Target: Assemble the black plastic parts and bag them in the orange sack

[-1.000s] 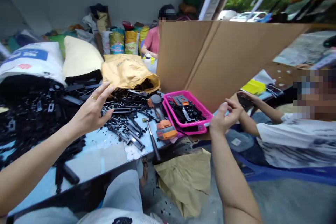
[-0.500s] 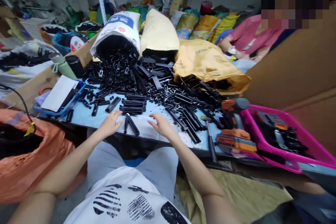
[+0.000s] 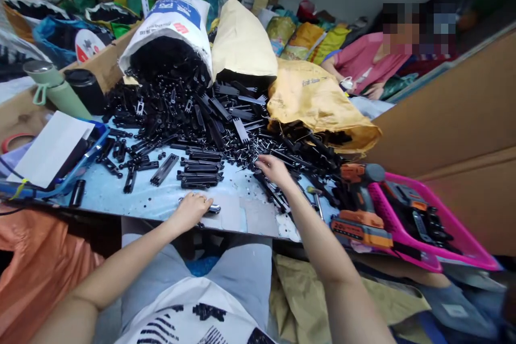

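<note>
My left hand (image 3: pixel 192 209) lies near the front edge of the blue table (image 3: pixel 121 193), its fingers closed over a black plastic bar (image 3: pixel 213 208) whose end sticks out to the right. Farther back, my right hand (image 3: pixel 273 167) reaches into the big heap of black plastic parts (image 3: pixel 189 107), fingertips down among small pieces; what they hold I cannot make out. A neat stack of black bars (image 3: pixel 200 167) lies between the two hands.
Sacks spill parts at the back: a white sack (image 3: pixel 173 16), a cream sack (image 3: pixel 242 37), a yellow sack (image 3: pixel 318 102). An orange drill (image 3: pixel 358 209) and a pink basket (image 3: pixel 439 226) sit right, cardboard (image 3: pixel 455 129) behind. A blue tray (image 3: pixel 52 156) and bottles (image 3: pixel 60 91) stand left. A person in pink (image 3: pixel 363 62) sits beyond.
My view swung from the cardboard back to the table. Since half a second ago, my left hand closed on a black bar and my right hand reached forward into the heap.
</note>
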### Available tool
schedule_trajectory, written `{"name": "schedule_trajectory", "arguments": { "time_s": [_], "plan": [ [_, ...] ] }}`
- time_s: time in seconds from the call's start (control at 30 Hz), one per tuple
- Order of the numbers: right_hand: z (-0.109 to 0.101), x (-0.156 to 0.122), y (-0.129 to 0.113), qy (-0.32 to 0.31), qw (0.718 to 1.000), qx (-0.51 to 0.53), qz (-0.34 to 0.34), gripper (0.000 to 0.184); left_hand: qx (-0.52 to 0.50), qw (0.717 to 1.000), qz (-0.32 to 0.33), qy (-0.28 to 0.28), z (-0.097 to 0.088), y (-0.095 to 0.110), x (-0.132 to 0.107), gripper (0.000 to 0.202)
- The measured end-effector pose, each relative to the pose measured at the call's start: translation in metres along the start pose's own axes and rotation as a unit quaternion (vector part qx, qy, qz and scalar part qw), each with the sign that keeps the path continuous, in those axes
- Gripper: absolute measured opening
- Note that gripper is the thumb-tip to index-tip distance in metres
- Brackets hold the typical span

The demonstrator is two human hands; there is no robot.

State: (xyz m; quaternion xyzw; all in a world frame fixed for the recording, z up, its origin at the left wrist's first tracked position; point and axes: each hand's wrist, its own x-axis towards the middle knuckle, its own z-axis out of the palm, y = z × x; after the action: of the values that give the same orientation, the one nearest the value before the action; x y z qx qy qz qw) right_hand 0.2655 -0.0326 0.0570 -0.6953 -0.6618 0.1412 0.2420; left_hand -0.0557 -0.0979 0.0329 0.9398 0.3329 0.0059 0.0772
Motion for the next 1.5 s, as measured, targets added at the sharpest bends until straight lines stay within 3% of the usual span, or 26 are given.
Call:
{"name": "schedule_trajectory", "arguments": {
  "time_s": [0.07, 0.13, 0.23, 0.37, 0.47, 0.6, 0.7, 0.77, 0.8, 0.87, 0.9, 0.97, 1.0, 1.07, 1.1, 1.17, 1.27, 1.33, 1.4, 1.5],
  "plan": [
    [-0.022, 0.034, 0.034, 0.134, 0.983, -0.059, 0.109, 0.027, 0.013, 0.998, -0.053, 0.006, 0.004, 0.008, 0.002, 0.036],
    [-0.043, 0.061, 0.062, 0.234, 0.946, -0.099, 0.200, 0.022, 0.024, 0.996, -0.080, 0.009, 0.008, 0.014, 0.005, 0.036],
    [-0.070, 0.084, 0.094, 0.289, 0.911, -0.119, 0.269, 0.007, 0.025, 0.995, -0.094, 0.010, 0.015, 0.019, 0.010, 0.034],
    [-0.095, 0.084, 0.112, 0.256, 0.926, -0.143, 0.236, 0.022, -0.007, 0.996, -0.083, 0.024, 0.018, 0.020, 0.010, 0.034],
    [-0.104, 0.066, 0.101, 0.192, 0.946, -0.198, 0.168, 0.008, -0.031, 0.996, -0.080, 0.028, 0.018, 0.018, 0.008, 0.030],
    [-0.102, 0.017, 0.053, 0.064, 0.943, -0.316, 0.079, 0.025, -0.084, 0.993, -0.077, 0.038, 0.018, 0.016, 0.007, 0.032],
    [-0.081, -0.035, 0.001, -0.016, 0.972, -0.232, -0.022, 0.029, -0.176, 0.978, -0.071, 0.083, 0.015, 0.022, 0.011, 0.033],
    [-0.053, -0.072, -0.032, -0.023, 0.997, -0.026, -0.063, 0.034, -0.300, 0.941, -0.080, 0.133, 0.009, 0.033, 0.015, 0.038],
    [-0.037, -0.089, -0.045, -0.027, 0.992, 0.111, -0.058, 0.037, -0.386, 0.907, -0.084, 0.149, 0.004, 0.040, 0.018, 0.042],
    [-0.003, -0.119, -0.065, -0.014, 0.953, 0.302, -0.024, 0.046, -0.573, 0.800, -0.097, 0.147, -0.004, 0.053, 0.022, 0.050],
    [0.011, -0.131, -0.071, -0.035, 0.940, 0.339, -0.001, 0.050, -0.652, 0.737, -0.111, 0.140, -0.007, 0.059, 0.024, 0.052],
    [0.028, -0.151, -0.076, -0.082, 0.951, 0.299, 0.008, 0.053, -0.738, 0.636, -0.159, 0.159, -0.010, 0.064, 0.024, 0.054],
    [0.031, -0.158, -0.075, -0.090, 0.967, 0.239, -0.013, 0.051, -0.750, 0.608, -0.186, 0.181, -0.010, 0.065, 0.023, 0.053],
    [0.028, -0.166, -0.072, -0.062, 0.990, 0.094, -0.091, 0.040, -0.747, 0.593, -0.220, 0.205, -0.008, 0.065, 0.018, 0.050],
    [0.023, -0.167, -0.069, -0.036, 0.990, 0.032, -0.132, 0.036, -0.742, 0.604, -0.220, 0.189, -0.007, 0.064, 0.014, 0.048],
    [0.015, -0.163, -0.061, -0.039, 0.978, -0.044, -0.198, 0.035, -0.709, 0.670, -0.180, 0.124, -0.007, 0.063, 0.007, 0.048],
    [0.011, -0.151, -0.045, -0.162, 0.944, -0.093, -0.271, 0.034, -0.531, 0.837, -0.097, 0.086, -0.008, 0.053, 0.001, 0.070],
    [0.015, -0.145, -0.035, -0.223, 0.921, -0.131, -0.292, 0.033, -0.377, 0.920, -0.081, 0.077, -0.008, 0.041, 0.003, 0.081],
    [0.023, -0.141, -0.030, -0.241, 0.910, -0.171, -0.290, 0.034, -0.258, 0.963, -0.077, 0.026, -0.006, 0.029, 0.009, 0.080],
    [0.036, -0.140, -0.032, -0.241, 0.912, -0.199, -0.266, 0.036, -0.161, 0.985, -0.053, -0.034, -0.002, 0.021, 0.017, 0.075]
  ]
}}
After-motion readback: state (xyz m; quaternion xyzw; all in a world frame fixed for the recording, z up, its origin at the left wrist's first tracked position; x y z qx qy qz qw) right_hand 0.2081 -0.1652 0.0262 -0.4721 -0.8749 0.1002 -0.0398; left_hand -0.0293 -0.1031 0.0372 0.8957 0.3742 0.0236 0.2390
